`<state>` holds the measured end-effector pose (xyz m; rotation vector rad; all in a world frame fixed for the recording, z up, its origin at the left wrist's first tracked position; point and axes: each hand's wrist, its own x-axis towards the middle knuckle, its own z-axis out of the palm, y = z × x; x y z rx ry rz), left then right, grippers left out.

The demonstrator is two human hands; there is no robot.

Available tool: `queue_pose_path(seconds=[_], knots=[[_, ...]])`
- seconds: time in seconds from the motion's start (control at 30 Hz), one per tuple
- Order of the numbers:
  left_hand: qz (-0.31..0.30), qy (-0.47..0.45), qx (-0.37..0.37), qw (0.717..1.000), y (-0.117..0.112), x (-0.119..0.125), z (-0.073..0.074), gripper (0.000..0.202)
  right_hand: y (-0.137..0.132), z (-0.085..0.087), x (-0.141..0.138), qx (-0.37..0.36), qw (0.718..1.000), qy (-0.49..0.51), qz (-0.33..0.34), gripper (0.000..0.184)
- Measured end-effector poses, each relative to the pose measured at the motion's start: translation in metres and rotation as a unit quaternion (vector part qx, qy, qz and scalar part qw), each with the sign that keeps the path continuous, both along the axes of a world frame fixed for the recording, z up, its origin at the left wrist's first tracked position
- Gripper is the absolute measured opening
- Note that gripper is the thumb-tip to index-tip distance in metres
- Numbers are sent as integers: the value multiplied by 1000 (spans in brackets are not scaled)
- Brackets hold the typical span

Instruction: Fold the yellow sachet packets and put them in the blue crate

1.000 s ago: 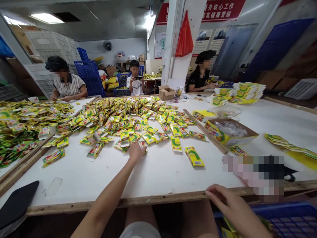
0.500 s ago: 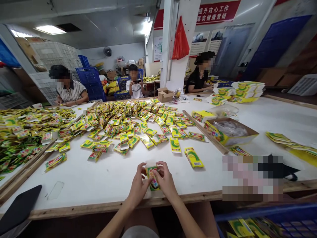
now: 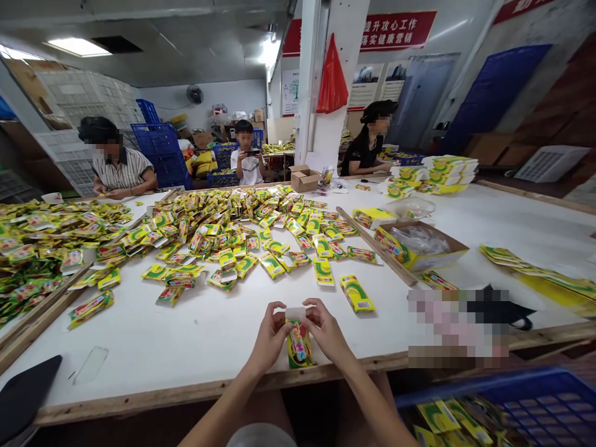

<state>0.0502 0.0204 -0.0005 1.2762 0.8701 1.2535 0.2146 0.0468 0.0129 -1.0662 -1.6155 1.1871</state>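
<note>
A small yellow-and-green printed carton (image 3: 300,349) stands near the table's front edge, its pale top flap raised. My left hand (image 3: 271,336) pinches the carton's upper left side with thumb and fingers. On the opposite side, my right hand (image 3: 327,333) grips the upper right edge, thumb near the base of the flap. Beyond my hands lies a heap of similar small cartons (image 3: 228,239), many with end flaps showing. A single yellow carton (image 3: 357,293) rests flat to the right of my right hand.
Wooden strips (image 3: 377,248) divide the white table (image 3: 223,347). On the right are an open display box (image 3: 419,245) holding clear plastic and flat yellow card sheets (image 3: 535,267). A blue crate (image 3: 535,397) stands below right; a dark phone-like slab (image 3: 30,394) lies front left. Several people sit beyond.
Both hands have moved up to the carton's top, uncovering more of its printed front. Its pale flap now shows more clearly between my fingers. The whole view has shifted slightly.
</note>
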Motion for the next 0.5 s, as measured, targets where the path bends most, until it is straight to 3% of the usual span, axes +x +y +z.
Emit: queue_pose_path(seconds=[0.13,0.33,0.5], knots=[[10,46,-1,999,-3,-2,1,28,-6,4,1,20,999,-43,17,21],[60,111,-3,992,-10,-3,11,28,-14,16,-3,37,997,-69,3,28],[104,93,-16,990,-7,5,7,22,-11,19,-9,17,997,-79,-13,22]])
